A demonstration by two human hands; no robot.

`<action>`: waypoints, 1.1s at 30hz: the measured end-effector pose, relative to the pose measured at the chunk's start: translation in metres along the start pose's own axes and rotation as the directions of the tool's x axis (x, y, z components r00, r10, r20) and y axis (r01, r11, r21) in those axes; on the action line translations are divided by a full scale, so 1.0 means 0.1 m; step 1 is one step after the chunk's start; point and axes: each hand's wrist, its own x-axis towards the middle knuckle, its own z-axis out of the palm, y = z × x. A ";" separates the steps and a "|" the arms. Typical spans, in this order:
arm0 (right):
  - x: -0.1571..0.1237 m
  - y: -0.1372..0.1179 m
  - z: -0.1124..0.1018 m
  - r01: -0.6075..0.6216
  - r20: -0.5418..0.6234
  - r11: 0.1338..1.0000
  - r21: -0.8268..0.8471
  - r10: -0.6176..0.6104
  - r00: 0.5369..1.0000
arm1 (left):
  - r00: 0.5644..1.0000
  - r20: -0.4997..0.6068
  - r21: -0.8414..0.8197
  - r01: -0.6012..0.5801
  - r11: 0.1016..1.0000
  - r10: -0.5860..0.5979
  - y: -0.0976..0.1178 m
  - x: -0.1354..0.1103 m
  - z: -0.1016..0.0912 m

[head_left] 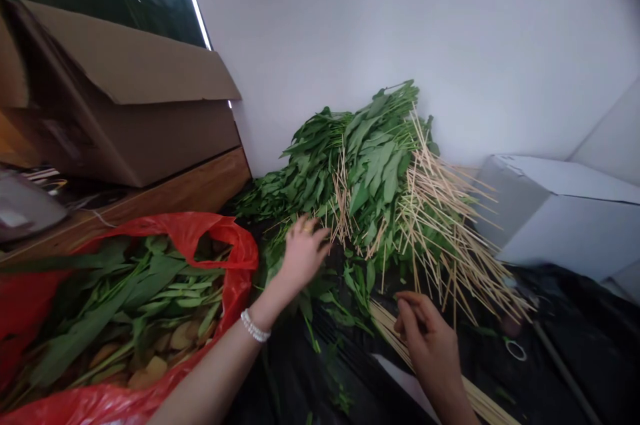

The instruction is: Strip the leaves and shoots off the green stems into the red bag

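My left hand (303, 253), with a bead bracelet on the wrist and a ring on one finger, reaches into the pile of green leafy stalks (370, 165) stacked against the white wall; its fingers curl down among the leaves. Nearer to me, my right hand (425, 335) hovers over a bundle of thin bamboo skewers (387, 325), its fingers pinched together, and what they hold is too small to make out. Many skewered greens with sticks (450, 232) fan out to the right of the pile.
A red plastic bag (220, 232) full of greens and pale pieces sits at the left. Behind it are a cardboard box (130, 105) and a wooden ledge (190, 192). A white box (555, 212) stands at the right. Black sheeting (575, 345) covers the surface.
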 end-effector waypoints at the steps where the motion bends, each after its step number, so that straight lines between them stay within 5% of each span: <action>1: 0.00 0.00 0.00 0.001 -0.001 1.000 0.003 -0.001 1.000 | 0.989 0.058 -0.068 -0.130 0.989 0.134 0.13 -0.06 -0.01; 3: -0.01 -0.01 0.00 0.007 -0.007 1.000 0.003 -0.007 1.000 | 0.917 0.155 -0.196 -0.335 0.921 0.367 0.37 -0.18 0.02; 6: 0.01 0.01 -0.02 0.027 0.000 0.999 -0.021 -0.027 1.000 | 0.824 0.226 -0.266 -0.461 0.847 0.519 0.55 -0.33 0.17; 10: 0.05 0.12 -0.01 0.150 0.043 0.979 -0.136 -0.146 0.988 | 0.851 0.189 -0.258 -0.439 0.861 0.491 0.53 -0.35 0.24; 14: 0.05 0.23 0.04 0.414 0.159 0.824 -0.386 -0.382 0.910 | 0.889 0.108 -0.252 -0.409 0.877 0.446 0.50 -0.33 0.09; 17: 0.02 0.25 0.07 0.445 0.171 0.756 -0.480 -0.417 0.893 | 0.882 0.068 -0.268 -0.435 0.860 0.467 0.53 -0.36 -0.06; 21: 0.02 0.20 0.05 0.374 0.154 0.867 -0.330 -0.341 0.927 | 0.925 -0.144 -0.352 -0.379 0.856 0.351 0.52 -0.40 -0.22; 25: 0.08 0.13 0.02 0.112 0.183 0.994 -0.020 -0.106 0.977 | 0.946 -0.315 -0.539 -0.118 0.834 -0.070 0.42 -0.48 -0.37; 29: 0.06 0.11 0.06 -0.193 0.342 0.964 0.183 0.122 0.932 | 0.958 -0.180 -0.665 0.050 0.745 -0.225 0.42 -0.62 -0.36; 33: 0.00 0.07 0.09 -0.188 0.322 0.964 0.186 0.121 0.939 | 0.986 0.034 -0.772 0.129 0.623 -0.161 0.56 -0.72 -0.17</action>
